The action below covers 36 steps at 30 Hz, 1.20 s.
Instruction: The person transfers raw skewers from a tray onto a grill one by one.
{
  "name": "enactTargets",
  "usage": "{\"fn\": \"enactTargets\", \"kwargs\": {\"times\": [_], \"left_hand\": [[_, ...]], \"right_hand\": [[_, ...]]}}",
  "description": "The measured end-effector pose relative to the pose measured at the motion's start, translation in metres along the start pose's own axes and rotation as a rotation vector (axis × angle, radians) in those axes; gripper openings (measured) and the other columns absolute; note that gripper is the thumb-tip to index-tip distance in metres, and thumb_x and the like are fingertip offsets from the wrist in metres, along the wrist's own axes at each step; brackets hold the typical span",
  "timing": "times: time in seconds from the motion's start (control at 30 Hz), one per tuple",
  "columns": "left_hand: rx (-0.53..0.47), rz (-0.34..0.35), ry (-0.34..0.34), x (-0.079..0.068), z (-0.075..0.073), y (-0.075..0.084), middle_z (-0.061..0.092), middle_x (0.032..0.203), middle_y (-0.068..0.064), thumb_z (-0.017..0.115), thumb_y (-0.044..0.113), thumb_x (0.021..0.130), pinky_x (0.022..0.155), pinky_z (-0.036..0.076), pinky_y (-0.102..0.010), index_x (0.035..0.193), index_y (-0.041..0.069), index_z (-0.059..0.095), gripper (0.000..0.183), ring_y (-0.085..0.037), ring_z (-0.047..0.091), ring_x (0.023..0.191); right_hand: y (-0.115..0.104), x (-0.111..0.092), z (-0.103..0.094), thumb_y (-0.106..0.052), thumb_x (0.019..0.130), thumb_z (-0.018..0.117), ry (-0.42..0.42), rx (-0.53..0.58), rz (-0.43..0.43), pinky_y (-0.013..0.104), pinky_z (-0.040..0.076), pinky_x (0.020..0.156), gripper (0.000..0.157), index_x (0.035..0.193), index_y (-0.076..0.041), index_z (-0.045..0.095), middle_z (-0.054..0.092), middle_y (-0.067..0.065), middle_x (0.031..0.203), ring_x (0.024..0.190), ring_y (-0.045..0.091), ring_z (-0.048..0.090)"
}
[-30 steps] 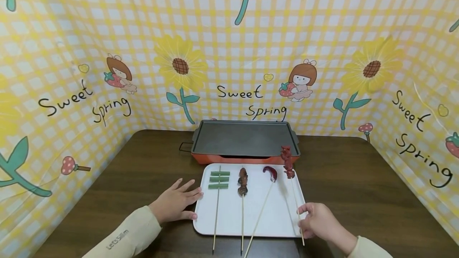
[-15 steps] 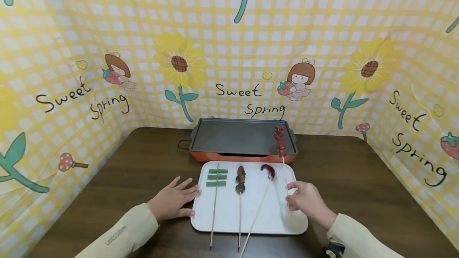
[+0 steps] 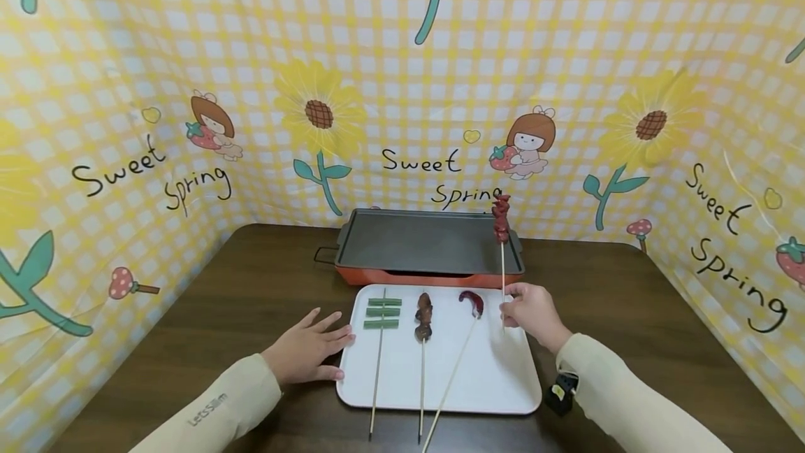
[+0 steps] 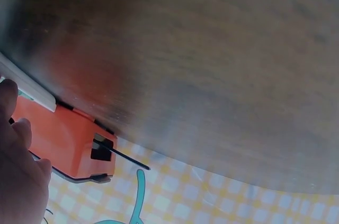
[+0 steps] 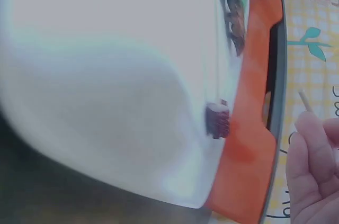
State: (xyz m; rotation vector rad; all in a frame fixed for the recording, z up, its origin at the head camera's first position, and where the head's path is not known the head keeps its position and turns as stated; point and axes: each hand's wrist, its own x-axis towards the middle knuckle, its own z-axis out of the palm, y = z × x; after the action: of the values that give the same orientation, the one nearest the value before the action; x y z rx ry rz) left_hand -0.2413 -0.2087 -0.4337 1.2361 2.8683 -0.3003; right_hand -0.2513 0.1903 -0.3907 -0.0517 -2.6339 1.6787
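My right hand (image 3: 534, 313) pinches the thin stick of a skewer of red meat pieces (image 3: 500, 221), held upright over the tray's far right corner. The red pieces appear in front of the right end of the griddle (image 3: 428, 236); their exact height is unclear. In the right wrist view, the right hand (image 5: 312, 166) shows the stick's lower end (image 5: 304, 101) poking out of its fingers. My left hand (image 3: 308, 351) lies with spread fingers, its fingertips touching the left rim of the white tray (image 3: 484, 393).
On the tray lie a skewer of green pieces (image 3: 381, 312), a skewer of brown pieces (image 3: 424, 317) and a skewer with a dark red curled piece (image 3: 473, 303). Their sticks overhang the near rim. The griddle's orange base (image 4: 63, 139) and wire handle (image 4: 124, 156) show in the left wrist view.
My right hand has carried the red meat skewer up and forward, away from the tray's right edge toward the griddle. The left hand has stayed at the tray.
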Motion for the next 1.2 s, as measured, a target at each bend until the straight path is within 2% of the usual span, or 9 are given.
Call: {"fn": "enactTargets", "kwargs": {"times": [0.07, 0.2, 0.4, 0.7, 1.03, 1.2], "left_hand": [[0.004, 0.000, 0.004, 0.000, -0.001, 0.000, 0.052, 0.140, -0.005, 0.044, 0.062, 0.090, 0.107, 0.024, -0.059, 0.137, 0.012, 0.055, 0.069, -0.033, 0.035, 0.137], [0.001, 0.002, 0.002, -0.001, -0.003, 0.001, 0.052, 0.140, -0.005, 0.043, 0.063, 0.090, 0.106, 0.025, -0.059, 0.137, 0.012, 0.055, 0.070, -0.034, 0.036, 0.136], [-0.020, 0.007, 0.012, 0.002, -0.004, 0.001, 0.052, 0.140, -0.006, 0.041, 0.064, 0.090, 0.105, 0.025, -0.060, 0.137, 0.012, 0.055, 0.072, -0.034, 0.036, 0.136], [-0.070, 0.001, 0.022, 0.001, -0.002, -0.001, 0.052, 0.139, -0.007, 0.043, 0.064, 0.089, 0.105, 0.024, -0.062, 0.136, 0.011, 0.056, 0.072, -0.037, 0.036, 0.135], [-0.051, -0.010, -0.010, -0.001, -0.006, -0.001, 0.052, 0.140, -0.006, 0.043, 0.064, 0.090, 0.106, 0.023, -0.060, 0.137, 0.013, 0.055, 0.071, -0.035, 0.036, 0.136], [-0.055, 0.001, 0.007, -0.001, -0.005, -0.001, 0.053, 0.139, -0.006, 0.042, 0.064, 0.091, 0.106, 0.024, -0.061, 0.136, 0.012, 0.056, 0.070, -0.036, 0.037, 0.135]], "right_hand": [[-0.006, 0.005, -0.001, 0.006, 0.085, 0.060, -0.008, 0.012, -0.006, 0.026, 0.055, 0.056, 0.025, 0.108, 0.015, 0.058, 0.067, 0.021, 0.080, 0.058, 0.012, 0.063], [-0.018, 0.013, -0.005, 0.005, 0.086, 0.059, -0.018, 0.000, -0.038, 0.025, 0.054, 0.056, 0.019, 0.103, 0.014, 0.059, 0.064, 0.016, 0.080, 0.059, 0.012, 0.061], [-0.026, 0.020, -0.011, 0.005, 0.088, 0.058, -0.020, 0.014, -0.040, 0.026, 0.055, 0.059, 0.027, 0.112, 0.015, 0.058, 0.066, 0.020, 0.085, 0.063, 0.011, 0.063], [-0.021, 0.025, -0.007, 0.006, 0.087, 0.057, -0.009, 0.085, -0.014, 0.028, 0.056, 0.058, 0.020, 0.105, 0.015, 0.059, 0.066, 0.017, 0.078, 0.060, 0.013, 0.063], [-0.016, 0.036, -0.006, 0.006, 0.086, 0.059, -0.076, 0.052, 0.046, 0.027, 0.055, 0.055, 0.016, 0.100, 0.013, 0.061, 0.065, 0.015, 0.076, 0.055, 0.012, 0.061], [-0.017, 0.032, -0.006, 0.006, 0.087, 0.059, -0.105, 0.013, 0.068, 0.027, 0.055, 0.056, 0.018, 0.103, 0.013, 0.061, 0.065, 0.023, 0.085, 0.056, 0.012, 0.060]]}}
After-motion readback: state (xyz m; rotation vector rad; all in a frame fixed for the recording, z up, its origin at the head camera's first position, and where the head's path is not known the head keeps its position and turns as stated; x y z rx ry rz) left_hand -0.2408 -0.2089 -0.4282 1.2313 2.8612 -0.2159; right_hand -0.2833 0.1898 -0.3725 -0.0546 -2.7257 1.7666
